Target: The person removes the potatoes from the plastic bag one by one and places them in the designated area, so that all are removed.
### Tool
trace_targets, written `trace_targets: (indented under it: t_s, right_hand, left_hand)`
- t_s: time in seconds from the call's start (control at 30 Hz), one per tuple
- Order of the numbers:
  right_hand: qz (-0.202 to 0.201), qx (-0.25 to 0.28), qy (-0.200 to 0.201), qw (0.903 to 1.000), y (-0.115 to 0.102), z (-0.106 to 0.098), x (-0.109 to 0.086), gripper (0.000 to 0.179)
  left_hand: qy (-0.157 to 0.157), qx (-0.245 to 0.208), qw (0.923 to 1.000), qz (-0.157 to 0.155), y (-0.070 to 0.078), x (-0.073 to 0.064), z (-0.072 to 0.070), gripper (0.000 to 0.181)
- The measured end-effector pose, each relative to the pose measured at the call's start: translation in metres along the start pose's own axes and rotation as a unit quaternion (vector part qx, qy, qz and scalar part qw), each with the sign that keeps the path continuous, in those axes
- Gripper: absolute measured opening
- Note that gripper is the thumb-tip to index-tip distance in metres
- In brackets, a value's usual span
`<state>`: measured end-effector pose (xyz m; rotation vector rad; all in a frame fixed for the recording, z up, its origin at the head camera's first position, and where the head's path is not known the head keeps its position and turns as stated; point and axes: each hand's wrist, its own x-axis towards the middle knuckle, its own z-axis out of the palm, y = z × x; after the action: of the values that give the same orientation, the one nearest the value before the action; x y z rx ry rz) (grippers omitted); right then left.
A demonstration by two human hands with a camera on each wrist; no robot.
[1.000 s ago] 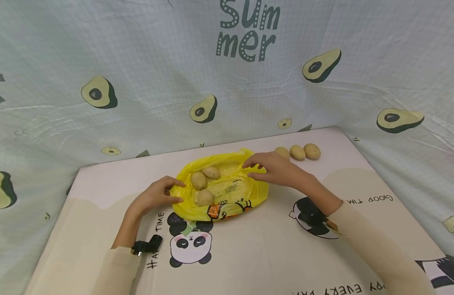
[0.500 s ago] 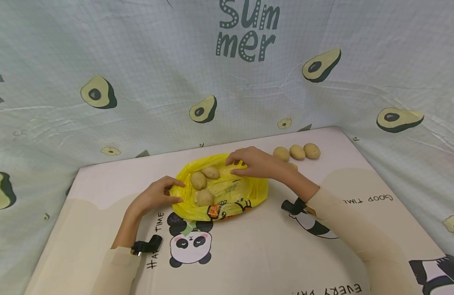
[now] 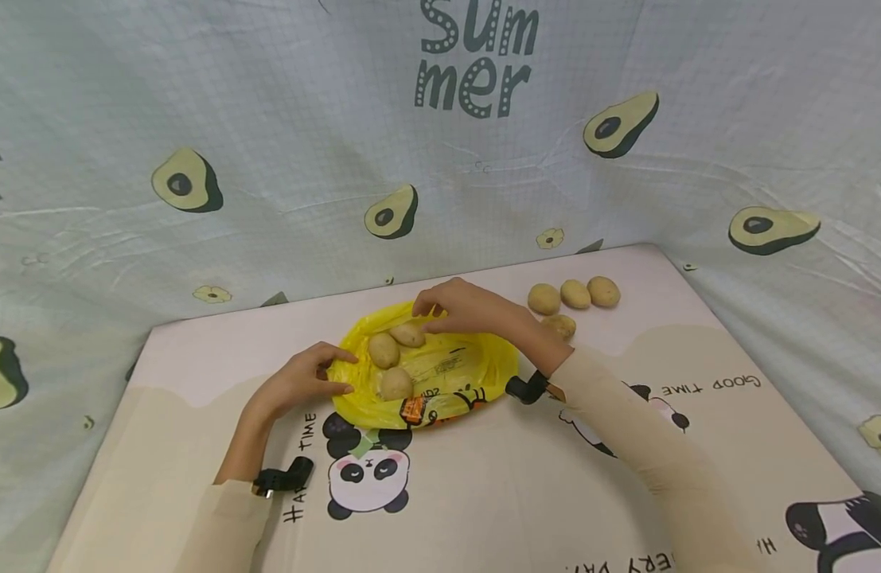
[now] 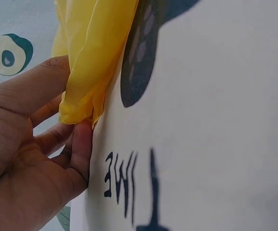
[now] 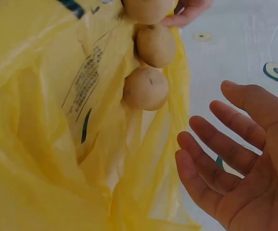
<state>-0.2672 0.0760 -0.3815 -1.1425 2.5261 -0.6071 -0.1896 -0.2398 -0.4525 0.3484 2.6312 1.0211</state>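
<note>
A yellow plastic bag [image 3: 476, 362] lies spread wide on the table, with dark and orange print along its near side. Three potatoes [image 3: 384, 350] sit inside it toward the left. My left hand [image 3: 304, 376] holds the bag's left edge between thumb and fingers; the left wrist view shows the yellow film [image 4: 88, 72] bunched there. Over the bag's far rim hovers my right hand [image 3: 463, 306], fingers spread and loosely bent, fingertips near the farthest potato [image 3: 409, 335]. In the right wrist view its palm [image 5: 249, 178] faces the bag with nothing in it.
Several more potatoes [image 3: 544, 299] lie on the table at the back right, beyond my right forearm. The light tablecloth [image 3: 483, 493] carries panda prints and lettering. Behind the table's far edge hangs a curtain [image 3: 290, 135] with avocado prints.
My right hand has moved left across the bag, from its right rim toward the potatoes inside. Its forearm now uncovers a potato on the table. The left hand has stayed in place.
</note>
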Motion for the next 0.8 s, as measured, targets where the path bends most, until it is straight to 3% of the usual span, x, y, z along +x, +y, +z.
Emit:
trace_targets:
  t_s: [0.37,0.63,0.8]
  right_hand:
    - [-0.001,-0.011,-0.036,0.9993,0.0,0.01,0.026,0.03]
    - [0.014,-0.027,-0.06,0.9977,0.001,0.016,0.046,0.038]
    - [0.025,-0.02,-0.074,0.9967,0.006,0.018,0.055,0.044]
  left_hand:
    - [-0.002,0.001,1.0,-0.002,0.002,-0.001,-0.001,0.047]
    - [-0.007,0.016,0.9998,-0.007,0.002,0.0,-0.002,0.049]
    - [-0.009,0.002,0.9999,-0.01,0.002,0.0,-0.002,0.049]
